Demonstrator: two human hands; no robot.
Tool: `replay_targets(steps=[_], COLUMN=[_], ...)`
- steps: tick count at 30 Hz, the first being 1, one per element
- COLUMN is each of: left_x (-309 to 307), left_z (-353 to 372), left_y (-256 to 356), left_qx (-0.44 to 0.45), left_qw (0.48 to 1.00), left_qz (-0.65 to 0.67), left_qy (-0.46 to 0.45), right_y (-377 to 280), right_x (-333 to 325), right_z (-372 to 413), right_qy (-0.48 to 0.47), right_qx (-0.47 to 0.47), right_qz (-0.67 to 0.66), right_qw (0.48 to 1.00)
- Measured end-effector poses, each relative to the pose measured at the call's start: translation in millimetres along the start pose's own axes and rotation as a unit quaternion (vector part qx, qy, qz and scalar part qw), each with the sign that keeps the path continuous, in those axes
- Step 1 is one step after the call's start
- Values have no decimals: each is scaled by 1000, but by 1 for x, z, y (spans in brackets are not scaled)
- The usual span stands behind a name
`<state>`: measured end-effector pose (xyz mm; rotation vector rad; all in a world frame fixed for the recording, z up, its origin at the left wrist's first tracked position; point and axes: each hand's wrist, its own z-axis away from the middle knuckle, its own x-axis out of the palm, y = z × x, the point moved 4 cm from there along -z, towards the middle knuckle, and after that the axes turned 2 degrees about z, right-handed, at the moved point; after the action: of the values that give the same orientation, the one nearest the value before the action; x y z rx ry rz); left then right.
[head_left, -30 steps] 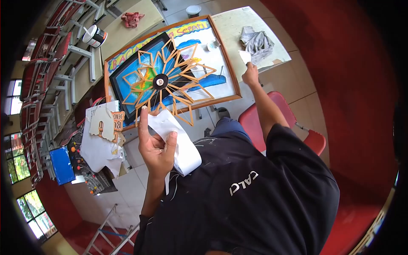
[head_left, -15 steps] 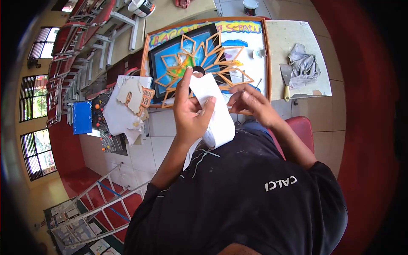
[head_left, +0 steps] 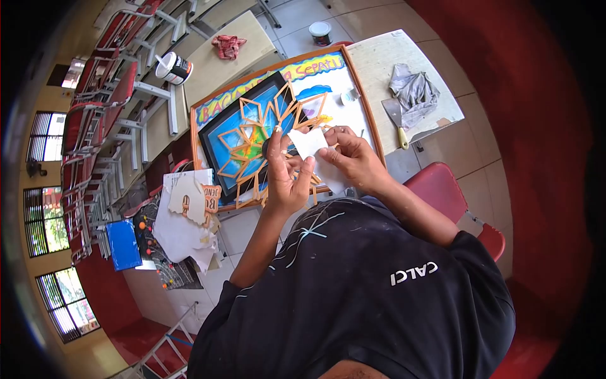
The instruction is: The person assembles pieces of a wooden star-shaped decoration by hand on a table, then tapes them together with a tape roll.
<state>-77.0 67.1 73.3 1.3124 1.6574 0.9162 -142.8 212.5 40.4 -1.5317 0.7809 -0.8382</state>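
A white sheet of paper (head_left: 309, 144) is between my two hands, its lower part hanging down behind the fingers. My right hand (head_left: 358, 159) pinches its right edge between thumb and fingers. On the left side my left hand (head_left: 288, 180) is raised with its fingers apart, thumb near the paper's edge; whether it grips the paper is unclear. Beyond the hands a star-shaped frame of thin wooden sticks (head_left: 249, 107) lies over a blue picture with a black border (head_left: 211, 136), on a wood-framed lettered board (head_left: 372, 120).
At right, a putty knife (head_left: 402, 134) and a grey cloth (head_left: 413, 91) lie on a white table (head_left: 442, 95). A red chair (head_left: 435, 189) stands beside me. Farther off are a white bucket (head_left: 173, 67), a red cloth (head_left: 228, 46) and a lidded tub (head_left: 320, 33). Papers (head_left: 173, 221) are at left.
My right hand has moved in and taken hold of the paper, which now sits higher between my hands. The view has turned, shifting the board left and lower.
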Motion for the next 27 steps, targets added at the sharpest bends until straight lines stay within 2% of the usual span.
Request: replay_targets(steps=[1,3,5,6,7,9,11,12,15,18,22,24,26,27], left_x=[-2,-6,-11,-12,-14,-14,-15,-16,-16,-15,-21,-24,-37,-49], left_z=[0,1,2,3,5,8,12,14,16,19,22,21,22,21], left_y=[1,1,-2,-4,-6,-11,-14,-16,-18,-18,-25,-19,-15,-19], left_qx=[15,44,9,-9,-27,-5,18,2,7,43,76,98,-51,-84], left_qw=[999,993,999,1000,999,999,999,998,998,999,990,970,970,966], left_qz=[-34,-104,-41,-9,21,42,49,60,68,20,-121,-221,-237,-242], left_qy=[-12,-35,-23,-14,-4,-1,-7,-8,2,11,-14,-9,25,41], right_y=[-3,3,19,6,7,7,7,7,22,21,4,6,3,-3], right_x=[1,9,18,19,21,26,33,37,44,38,36,36,28,24], right_z=[1,3,4,5,5,4,9,11,11,12,13,15,15,14], right_qy=[9,3,-10,-17,-2,25,8,1,61,99,85,103,115,87], right_qx=[-44,-2,50,89,72,35,81,103,60,59,42,22,28,21], right_qz=[62,48,35,62,44,6,-8,-16,-83,13,186,182,177,205], right_qw=[997,999,998,994,996,999,997,995,993,993,978,978,977,975])
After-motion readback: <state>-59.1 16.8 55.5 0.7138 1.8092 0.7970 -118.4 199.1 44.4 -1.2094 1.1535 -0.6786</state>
